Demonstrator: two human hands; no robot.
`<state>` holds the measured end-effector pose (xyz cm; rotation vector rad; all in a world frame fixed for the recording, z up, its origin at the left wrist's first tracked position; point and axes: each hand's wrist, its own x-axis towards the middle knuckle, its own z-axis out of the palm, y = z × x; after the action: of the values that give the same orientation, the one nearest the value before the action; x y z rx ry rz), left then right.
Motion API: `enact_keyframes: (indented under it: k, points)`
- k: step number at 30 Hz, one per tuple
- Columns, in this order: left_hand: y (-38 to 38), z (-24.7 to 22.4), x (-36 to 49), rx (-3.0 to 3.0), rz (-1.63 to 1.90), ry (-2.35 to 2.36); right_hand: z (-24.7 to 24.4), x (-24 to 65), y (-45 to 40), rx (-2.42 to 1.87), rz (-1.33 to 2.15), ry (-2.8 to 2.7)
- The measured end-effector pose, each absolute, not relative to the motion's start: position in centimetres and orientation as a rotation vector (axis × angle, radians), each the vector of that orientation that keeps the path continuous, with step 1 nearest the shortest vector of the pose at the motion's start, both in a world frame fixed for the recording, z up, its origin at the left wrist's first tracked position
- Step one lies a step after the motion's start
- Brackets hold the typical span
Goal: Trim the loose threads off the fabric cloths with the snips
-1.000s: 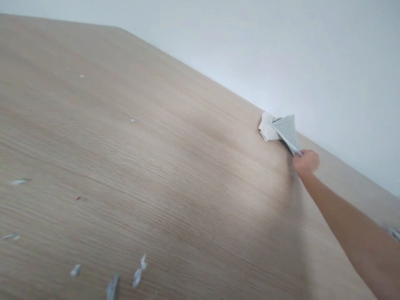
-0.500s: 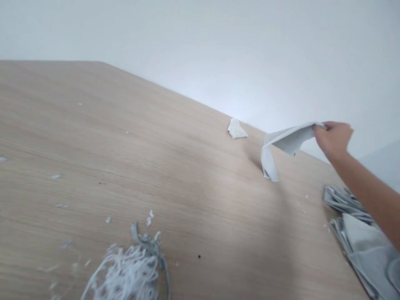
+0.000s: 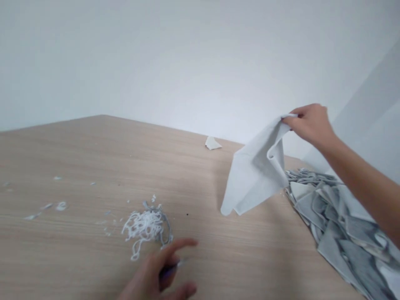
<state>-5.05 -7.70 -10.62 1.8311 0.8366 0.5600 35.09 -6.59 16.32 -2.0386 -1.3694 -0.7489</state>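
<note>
My right hand (image 3: pixel 311 123) pinches a corner of a white piece of cloth (image 3: pixel 259 166), which hangs down above the table with a fold along its right side. At the bottom, my left hand (image 3: pixel 159 273) has its index finger and thumb apart. Tucked in its curled fingers is a small purple-handled tool (image 3: pixel 168 271); its kind is blurred and mostly hidden. Just beyond the left hand lies a tangle of white thread (image 3: pixel 145 225) with a grey strip beside it.
A heap of grey and white cloth pieces (image 3: pixel 337 225) spreads along the right side, under my right forearm. One small pale scrap (image 3: pixel 213 143) lies near the wooden table's (image 3: pixel 93 154) far edge, against the white wall (image 3: pixel 156 62). Lint bits are scattered at left.
My right hand has moved left in view, and the cloth now hangs more spread out. My left hand has come into view at the bottom. The view has tilted, showing more of the heap.
</note>
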Motion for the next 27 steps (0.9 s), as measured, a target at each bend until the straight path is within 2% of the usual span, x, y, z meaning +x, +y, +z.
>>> enact_keyframes:
  k: [5,8,12,18,27]
  points:
    - [-3.1,-5.3,2.1,1.721,0.867,0.761,16.1,32.6,-9.8,-1.793,-0.508,-1.330]
    - [0.1,-3.7,6.0,1.587,0.904,0.660,16.1,30.6,-11.8,-1.654,-0.379,-1.370]
    - [3.3,-3.2,8.4,1.554,0.683,0.464,16.7,28.4,-14.0,-1.530,-0.292,-1.418]
    - [5.2,-3.6,6.4,1.491,0.440,0.243,16.7,28.9,-14.9,-1.483,-0.270,-1.324]
    - [0.9,-3.1,8.3,1.401,0.288,0.032,15.7,28.7,-14.3,-1.337,-0.072,-1.240]
